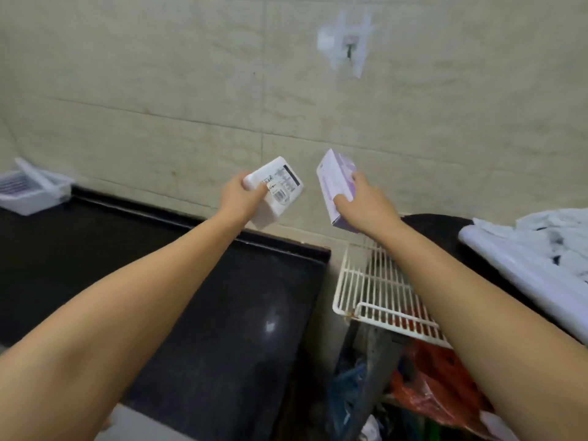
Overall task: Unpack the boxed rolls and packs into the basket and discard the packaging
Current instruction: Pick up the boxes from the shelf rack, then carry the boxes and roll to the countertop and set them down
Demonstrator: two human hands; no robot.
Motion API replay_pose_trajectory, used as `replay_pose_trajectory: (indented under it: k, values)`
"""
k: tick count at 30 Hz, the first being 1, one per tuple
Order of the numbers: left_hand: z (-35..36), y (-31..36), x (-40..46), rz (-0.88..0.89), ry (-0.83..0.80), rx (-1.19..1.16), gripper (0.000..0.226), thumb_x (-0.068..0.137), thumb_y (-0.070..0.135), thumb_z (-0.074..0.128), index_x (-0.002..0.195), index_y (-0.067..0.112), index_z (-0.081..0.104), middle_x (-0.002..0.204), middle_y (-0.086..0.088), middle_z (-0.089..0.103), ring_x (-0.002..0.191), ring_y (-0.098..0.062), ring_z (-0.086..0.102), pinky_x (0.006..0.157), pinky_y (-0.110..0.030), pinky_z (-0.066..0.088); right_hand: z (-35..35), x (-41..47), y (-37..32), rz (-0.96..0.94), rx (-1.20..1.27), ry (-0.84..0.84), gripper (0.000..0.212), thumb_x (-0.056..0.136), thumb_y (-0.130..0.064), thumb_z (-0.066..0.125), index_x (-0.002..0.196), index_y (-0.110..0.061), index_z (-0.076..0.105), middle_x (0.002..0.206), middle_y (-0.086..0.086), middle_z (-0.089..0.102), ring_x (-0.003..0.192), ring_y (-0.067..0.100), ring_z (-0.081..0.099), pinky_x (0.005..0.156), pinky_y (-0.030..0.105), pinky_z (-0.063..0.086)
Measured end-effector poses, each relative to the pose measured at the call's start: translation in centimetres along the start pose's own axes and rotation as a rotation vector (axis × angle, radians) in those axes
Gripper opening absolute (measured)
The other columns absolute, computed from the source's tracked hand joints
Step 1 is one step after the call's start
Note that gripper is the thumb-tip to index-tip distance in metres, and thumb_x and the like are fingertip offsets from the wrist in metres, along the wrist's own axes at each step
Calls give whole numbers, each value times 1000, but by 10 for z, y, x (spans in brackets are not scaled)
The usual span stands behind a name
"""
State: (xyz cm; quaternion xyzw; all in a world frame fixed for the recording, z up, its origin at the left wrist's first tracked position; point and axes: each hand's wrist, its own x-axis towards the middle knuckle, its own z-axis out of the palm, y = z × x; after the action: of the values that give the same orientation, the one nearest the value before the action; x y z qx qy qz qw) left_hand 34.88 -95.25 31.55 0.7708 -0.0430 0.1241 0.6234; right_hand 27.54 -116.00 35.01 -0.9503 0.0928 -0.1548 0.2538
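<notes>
We hold a white pack (276, 193) in our left hand (239, 196) and a lilac box (336, 185) in our right hand (366, 203), fingers clamped on each, both raised above the far end of the wire basket (369, 289), the pack more over the dark worktop (165, 281). To do this well, we judge, we lower them flat inside the basket's rim. Open room lies left of the basket; crumpled white wrapping (541, 249) crowds its right side.

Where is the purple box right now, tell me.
In the head view the purple box is held up in the right hand, right of the white pack, above the white wire basket.
</notes>
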Motion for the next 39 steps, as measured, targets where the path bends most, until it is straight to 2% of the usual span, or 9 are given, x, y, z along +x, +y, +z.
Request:
replay_pose_trajectory:
  k: [4,10,16,19,22,27,31,36,39]
  values:
    - [-99,-80,14,-22,74,290,33,81,22,57,113,16,60,102,-6,64,88,-23,62,65,-28,46,101,2,-70,-72,41,-183,63,87,-38,43,144,-20,25,138,24,41,115,42,50,89,41,43]
    - [-190,-204,9,-110,-84,706,45,80,31,54,125,25,50,122,-12,49,92,-32,60,75,-38,51,278,-25,-108,16,-138,-480,59,89,-39,42,141,-20,24,129,20,39,105,41,53,76,40,40]
    - [-234,-301,-27,-34,-181,869,59,82,31,63,135,25,38,141,-10,31,115,-32,47,79,-41,52,375,-87,-72,34,-337,-483,68,89,-41,47,147,-30,12,128,14,35,104,31,49,71,37,46]
    - [-242,-324,-45,-89,-214,821,67,82,29,63,140,30,29,142,-7,27,107,-31,52,78,-43,54,386,-97,-63,11,-400,-410,70,89,-44,45,148,-32,9,126,13,37,103,30,48,67,36,46]
    - [-241,-321,-45,-83,-199,821,68,80,32,65,138,29,32,141,-9,30,113,-31,49,87,-46,50,385,-92,-62,7,-378,-433,70,89,-47,43,148,-33,8,129,13,36,104,31,47,66,35,40]
    - [-230,-290,-27,103,-140,974,57,83,42,55,132,14,46,144,-16,37,134,-32,33,113,-55,17,352,-72,-63,52,-296,-490,69,90,-59,33,148,-32,7,154,11,18,132,34,33,92,45,44]
    - [-174,-229,10,274,-153,852,50,88,29,57,132,8,47,136,-15,47,128,-31,43,109,-50,30,281,-36,-60,33,-266,-307,64,93,-54,33,148,-27,13,152,10,24,132,33,36,89,45,46]
    - [-44,-131,24,501,-293,642,30,91,24,50,119,13,56,112,-8,63,107,-28,57,83,-40,47,140,-4,-24,86,-319,-66,36,93,-33,40,109,-9,62,113,17,62,105,36,60,76,37,46]
    - [44,-66,10,624,-421,510,26,90,19,50,115,14,58,99,-8,66,93,-29,60,78,-40,49,48,-3,18,123,-358,63,32,91,-25,39,74,-8,62,83,17,64,77,33,61,63,32,44]
